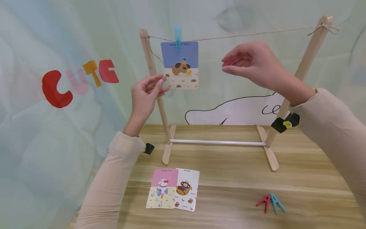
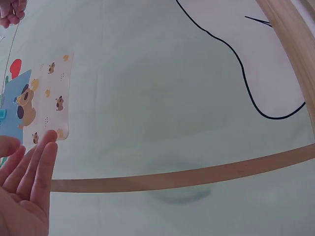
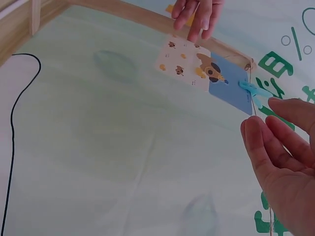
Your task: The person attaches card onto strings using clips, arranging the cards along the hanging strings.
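Note:
A blue-and-white puppy card [image 1: 183, 68] hangs from the twine [image 1: 246, 35], held there by a light blue clothespin [image 1: 178, 39]. My left hand [image 1: 147, 95] is at the card's lower left edge, fingers loosely bent; in the left wrist view the fingers [image 2: 37, 167] lie beside the card's corner without gripping it. My right hand [image 1: 253, 63] is in the air to the right of the card, below the twine. In the right wrist view its thumb and fingers [image 3: 256, 137] are apart, with nothing between them.
The twine runs between two wooden posts [image 1: 310, 54] joined low down by a white rod [image 1: 217, 142]. On the wooden table lie a pink-and-yellow card [image 1: 161, 190], an overlapping monkey card [image 1: 187, 194], a red clothespin [image 1: 264, 202] and a teal clothespin [image 1: 276, 203].

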Motion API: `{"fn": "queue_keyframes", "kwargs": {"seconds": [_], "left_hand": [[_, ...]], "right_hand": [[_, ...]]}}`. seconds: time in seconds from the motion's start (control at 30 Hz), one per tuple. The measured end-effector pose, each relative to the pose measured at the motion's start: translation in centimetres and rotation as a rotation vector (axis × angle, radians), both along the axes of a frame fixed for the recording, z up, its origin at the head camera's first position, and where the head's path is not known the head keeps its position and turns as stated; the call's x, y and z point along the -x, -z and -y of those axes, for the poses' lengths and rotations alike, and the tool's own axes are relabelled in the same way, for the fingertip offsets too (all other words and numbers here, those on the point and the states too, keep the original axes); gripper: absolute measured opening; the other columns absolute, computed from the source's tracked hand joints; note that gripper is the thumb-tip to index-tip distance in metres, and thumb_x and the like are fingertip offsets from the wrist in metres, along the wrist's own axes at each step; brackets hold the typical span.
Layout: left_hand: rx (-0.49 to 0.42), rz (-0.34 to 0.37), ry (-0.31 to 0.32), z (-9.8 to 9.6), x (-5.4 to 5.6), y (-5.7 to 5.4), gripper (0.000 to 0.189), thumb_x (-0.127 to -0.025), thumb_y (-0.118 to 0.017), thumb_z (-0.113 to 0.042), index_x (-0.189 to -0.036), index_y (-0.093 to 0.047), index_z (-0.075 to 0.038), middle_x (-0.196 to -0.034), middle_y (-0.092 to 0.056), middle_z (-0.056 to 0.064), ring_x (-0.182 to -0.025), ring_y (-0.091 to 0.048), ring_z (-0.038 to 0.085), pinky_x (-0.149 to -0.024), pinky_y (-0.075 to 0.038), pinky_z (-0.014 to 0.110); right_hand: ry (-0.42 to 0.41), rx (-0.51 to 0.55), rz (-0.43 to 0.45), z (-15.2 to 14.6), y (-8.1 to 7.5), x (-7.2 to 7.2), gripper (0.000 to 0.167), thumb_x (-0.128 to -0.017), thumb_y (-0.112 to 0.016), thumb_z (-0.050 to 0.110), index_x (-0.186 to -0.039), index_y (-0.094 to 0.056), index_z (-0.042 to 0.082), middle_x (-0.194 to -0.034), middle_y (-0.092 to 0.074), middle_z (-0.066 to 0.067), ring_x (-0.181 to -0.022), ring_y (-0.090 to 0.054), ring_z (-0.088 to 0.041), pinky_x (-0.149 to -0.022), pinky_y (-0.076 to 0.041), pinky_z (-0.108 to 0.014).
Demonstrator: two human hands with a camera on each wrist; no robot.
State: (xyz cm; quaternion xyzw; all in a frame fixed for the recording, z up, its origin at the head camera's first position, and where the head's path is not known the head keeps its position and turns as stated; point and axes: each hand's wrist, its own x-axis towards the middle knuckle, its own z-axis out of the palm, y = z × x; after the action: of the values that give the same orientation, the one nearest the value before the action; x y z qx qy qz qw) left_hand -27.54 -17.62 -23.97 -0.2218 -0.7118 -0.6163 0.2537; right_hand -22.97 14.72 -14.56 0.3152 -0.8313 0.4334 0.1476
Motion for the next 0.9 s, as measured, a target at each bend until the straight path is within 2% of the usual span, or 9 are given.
{"fn": "queue_keyframes", "kwargs": {"seconds": [0.23, 0.53, 0.9], "left_hand": [[0.01, -0.024, 0.026, 0.1, -0.4, 0.0, 0.022, -0.098, -0.065, -0.011, -0.114, -0.067, 0.004, -0.113, -0.072, 0.016, -0.082, -0.074, 0.016, -0.075, -0.059, 0.025], [0.089, -0.063, 0.059, 0.6, -0.7, 0.6, 0.02, -0.101, -0.059, -0.011, -0.112, -0.062, 0.005, -0.109, -0.072, 0.016, -0.076, -0.074, 0.019, -0.072, -0.06, 0.028], [0.109, -0.084, 0.06, 1.2, -0.8, 1.2, 0.019, -0.104, -0.055, -0.012, -0.11, -0.059, 0.005, -0.098, -0.073, 0.018, -0.067, -0.071, 0.016, -0.063, -0.06, 0.026]], "right_hand": [[-0.001, -0.004, -0.017, -1.3, 0.7, -0.6, 0.018, -0.091, -0.072, 0.003, -0.107, -0.07, -0.005, -0.096, -0.072, -0.002, -0.088, -0.068, -0.011, -0.078, -0.053, -0.015], [0.009, 0.001, -0.017, -3.0, 1.7, -1.1, 0.017, -0.09, -0.072, 0.0, -0.106, -0.071, -0.004, -0.096, -0.073, 0.0, -0.086, -0.069, -0.011, -0.075, -0.053, -0.014], [0.042, -0.008, -0.01, -5.0, 2.9, -1.8, 0.016, -0.091, -0.071, -0.001, -0.106, -0.07, -0.006, -0.094, -0.073, 0.002, -0.085, -0.07, -0.007, -0.075, -0.054, -0.013]]}}
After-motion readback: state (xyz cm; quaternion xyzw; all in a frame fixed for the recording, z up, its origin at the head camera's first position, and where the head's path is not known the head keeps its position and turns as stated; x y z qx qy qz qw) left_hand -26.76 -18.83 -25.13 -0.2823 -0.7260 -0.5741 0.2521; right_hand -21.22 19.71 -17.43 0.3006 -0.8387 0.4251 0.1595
